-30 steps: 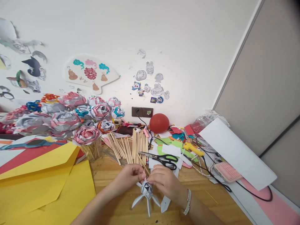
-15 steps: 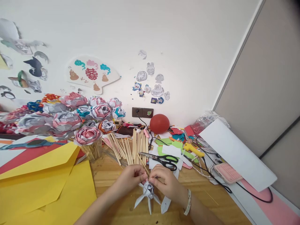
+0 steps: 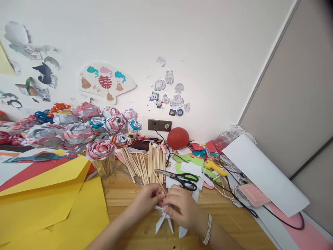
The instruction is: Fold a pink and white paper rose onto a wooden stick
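Note:
Low over the wooden table, a folded paper flower (image 3: pixel 163 220) in white hangs between my two hands, its pointed petals spread downward. My left hand (image 3: pixel 149 199) pinches its upper edge, where a bit of pink shows at the fingertips. Closed fingers of my right hand (image 3: pixel 180 205), with a beaded bracelet on the wrist, grip the flower's right side and cover its middle. Just beyond the hands lie black-handled scissors (image 3: pixel 182 177) and a bundle of wooden sticks (image 3: pixel 156 163). Under my right hand a white paper strip (image 3: pixel 182 231) pokes out.
Finished paper flowers (image 3: pixel 100 149) crowd the back left, behind large yellow paper (image 3: pixel 52 205). A red balloon (image 3: pixel 178 138) rests by the wall. Green and white scraps, a yellow glue gun (image 3: pixel 215 168), black cables and a pink keypad-like object (image 3: pixel 253 194) lie on the right.
My right hand has moved down over the flower's middle, hiding it. The flower has turned, and its petals now point more straight down. The view has shifted slightly.

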Action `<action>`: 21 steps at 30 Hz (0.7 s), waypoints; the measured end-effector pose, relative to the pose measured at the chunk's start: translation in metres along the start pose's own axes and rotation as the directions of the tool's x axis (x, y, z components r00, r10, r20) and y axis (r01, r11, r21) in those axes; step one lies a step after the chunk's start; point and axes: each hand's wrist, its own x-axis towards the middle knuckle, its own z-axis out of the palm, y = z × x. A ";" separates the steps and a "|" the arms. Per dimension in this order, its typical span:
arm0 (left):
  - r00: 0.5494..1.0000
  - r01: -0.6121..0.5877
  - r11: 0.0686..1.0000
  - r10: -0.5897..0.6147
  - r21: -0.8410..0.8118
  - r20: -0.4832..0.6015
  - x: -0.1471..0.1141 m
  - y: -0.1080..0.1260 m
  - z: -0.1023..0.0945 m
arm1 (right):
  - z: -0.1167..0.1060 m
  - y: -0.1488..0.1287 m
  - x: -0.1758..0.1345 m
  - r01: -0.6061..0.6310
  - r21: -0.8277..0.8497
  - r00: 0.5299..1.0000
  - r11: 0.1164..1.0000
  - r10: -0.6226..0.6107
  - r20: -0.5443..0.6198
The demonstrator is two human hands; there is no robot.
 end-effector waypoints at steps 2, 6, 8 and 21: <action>1.000 -0.008 1.000 0.008 0.004 -0.029 0.001 -0.003 0.001 | 0.003 0.003 -0.001 -0.023 -0.014 1.000 1.000 0.023 -0.015; 1.000 -0.006 1.000 0.005 -0.027 -0.027 0.002 -0.006 0.000 | 0.003 0.006 0.000 0.037 -0.030 0.999 0.999 -0.037 0.003; 0.999 -0.006 0.999 0.004 -0.037 -0.052 0.003 -0.006 -0.004 | -0.002 0.006 0.001 0.052 -0.013 0.999 0.999 -0.052 -0.012; 0.993 -0.095 0.989 0.086 -0.117 -0.077 -0.001 0.008 -0.007 | -0.007 0.027 0.004 -0.439 0.442 0.815 0.782 0.554 -0.171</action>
